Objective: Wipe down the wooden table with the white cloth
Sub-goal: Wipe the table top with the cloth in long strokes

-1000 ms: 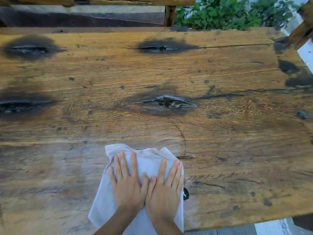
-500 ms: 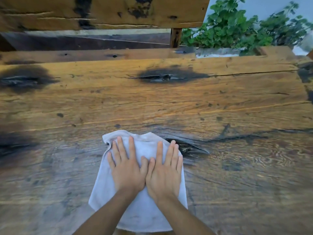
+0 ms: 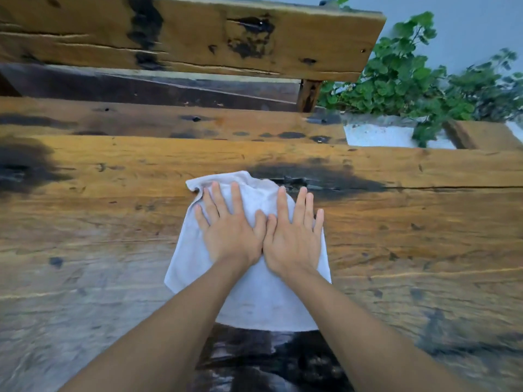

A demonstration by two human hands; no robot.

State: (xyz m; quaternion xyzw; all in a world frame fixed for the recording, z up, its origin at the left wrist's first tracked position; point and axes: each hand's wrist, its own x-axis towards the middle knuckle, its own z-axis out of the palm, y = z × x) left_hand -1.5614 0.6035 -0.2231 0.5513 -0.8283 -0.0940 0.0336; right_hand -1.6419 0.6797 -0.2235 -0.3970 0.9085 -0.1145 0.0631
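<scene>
A white cloth (image 3: 254, 301) lies flat on the wooden table (image 3: 410, 222), reaching close to the table's far edge. My left hand (image 3: 229, 230) and my right hand (image 3: 293, 236) press down on it side by side, thumbs touching, fingers straight and spread. The cloth's far end covers part of a dark knot (image 3: 319, 179) in the wood. Both forearms stretch out over the table.
A wooden bench with a plank backrest (image 3: 198, 38) and seat (image 3: 141, 120) stands just beyond the table's far edge. Green plants (image 3: 410, 80) in a white planter (image 3: 382, 134) are at the back right. Dark stains mark the tabletop at the left and near me.
Both hands have pushed the cloth away from me, from the near edge across the middle knot to the knot by the far edge. My arms are now stretched out.
</scene>
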